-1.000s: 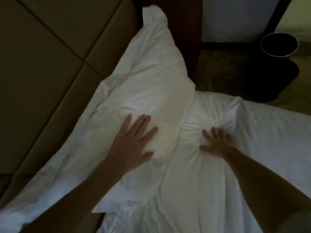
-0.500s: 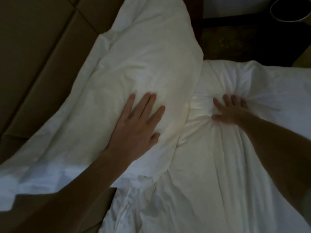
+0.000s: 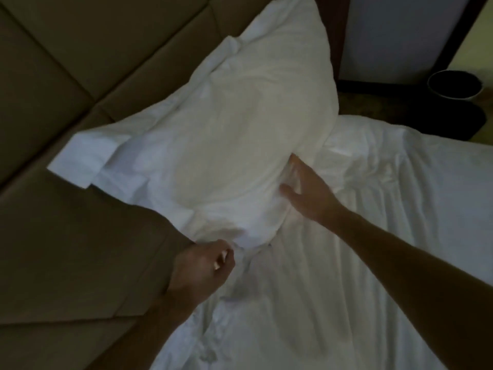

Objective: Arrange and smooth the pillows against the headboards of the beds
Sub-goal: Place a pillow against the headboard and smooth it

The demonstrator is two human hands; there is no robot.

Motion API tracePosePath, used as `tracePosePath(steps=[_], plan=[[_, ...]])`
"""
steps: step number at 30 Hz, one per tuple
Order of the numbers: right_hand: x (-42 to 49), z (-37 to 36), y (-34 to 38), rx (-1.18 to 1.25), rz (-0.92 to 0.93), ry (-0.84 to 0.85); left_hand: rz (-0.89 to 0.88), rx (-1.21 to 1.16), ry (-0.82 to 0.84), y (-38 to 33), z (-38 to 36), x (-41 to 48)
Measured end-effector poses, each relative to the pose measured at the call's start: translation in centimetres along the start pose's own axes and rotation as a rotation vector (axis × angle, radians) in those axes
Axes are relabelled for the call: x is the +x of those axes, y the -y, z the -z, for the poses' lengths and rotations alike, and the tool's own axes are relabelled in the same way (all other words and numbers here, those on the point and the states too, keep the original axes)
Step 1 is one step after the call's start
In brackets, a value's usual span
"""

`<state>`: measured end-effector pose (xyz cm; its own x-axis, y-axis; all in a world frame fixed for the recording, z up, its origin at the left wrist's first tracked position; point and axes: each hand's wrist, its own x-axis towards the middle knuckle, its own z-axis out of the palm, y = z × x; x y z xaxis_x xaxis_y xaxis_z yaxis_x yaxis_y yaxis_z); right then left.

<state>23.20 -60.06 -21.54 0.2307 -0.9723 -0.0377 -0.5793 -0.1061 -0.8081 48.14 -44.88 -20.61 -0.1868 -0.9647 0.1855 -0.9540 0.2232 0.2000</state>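
Two hands in view, dim room, we see them both at one white pillow. Pillow leans against the padded brown headboard, its lower edge resting on the white bed sheet. Pillowcase flap sticks out flat over the headboard panel on the left side. Left hand is at the pillow's lower corner, fingers curled closed and pinching bunched pillowcase fabric; we cannot tell how much cloth is inside the grip. Right hand lies against the pillow's right edge, fingers spread loose and partly tucked under the bulge, thumb out, palm on fabric, not gripping anything we can make out. Sheet is wrinkled, with creases running from the pillow toward the bottom of the view. Dark wood post stands behind the pillow's upper right corner. Round dark bin with a pale rim sits on the floor at far right, well apart from the bed.
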Motion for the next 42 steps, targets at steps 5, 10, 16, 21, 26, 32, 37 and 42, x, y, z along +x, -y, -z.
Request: tracePosePath(steps=[5,10,16,21,26,32,37,42], plan=[[-2.4,-4.4,4.2,0.131,-0.048,0.108,0.787,-0.336,0.114,2.7,-3.9,-1.5],[-4.2,-5.9,4.7,0.201,-0.044,0.123,0.731,-0.462,0.222,1.4,-8.0,-0.8],[-4.6,-5.6,5.6,0.288,-0.108,0.122,0.8,-0.618,-0.123,1.0,-9.5,-4.2],[-4.8,-5.2,5.8,0.142,-0.13,0.215,0.876,-0.565,0.143,3.7,-9.2,-7.6],[-4.5,-4.8,7.2,0.059,-0.075,0.033,0.573,-0.328,-0.452,1.9,1.1,-4.0],[-3.1,-2.7,12.9,-0.124,0.184,-0.034,-0.406,0.313,-0.502,-2.0,11.4,4.0],[-1.2,-0.9,16.5,-0.227,0.312,-0.128,-0.115,0.883,-0.171,0.1,18.5,11.2],[1.1,-0.3,17.4,-0.368,0.379,-0.061,-0.003,1.071,-0.002,0.8,25.1,15.1]])
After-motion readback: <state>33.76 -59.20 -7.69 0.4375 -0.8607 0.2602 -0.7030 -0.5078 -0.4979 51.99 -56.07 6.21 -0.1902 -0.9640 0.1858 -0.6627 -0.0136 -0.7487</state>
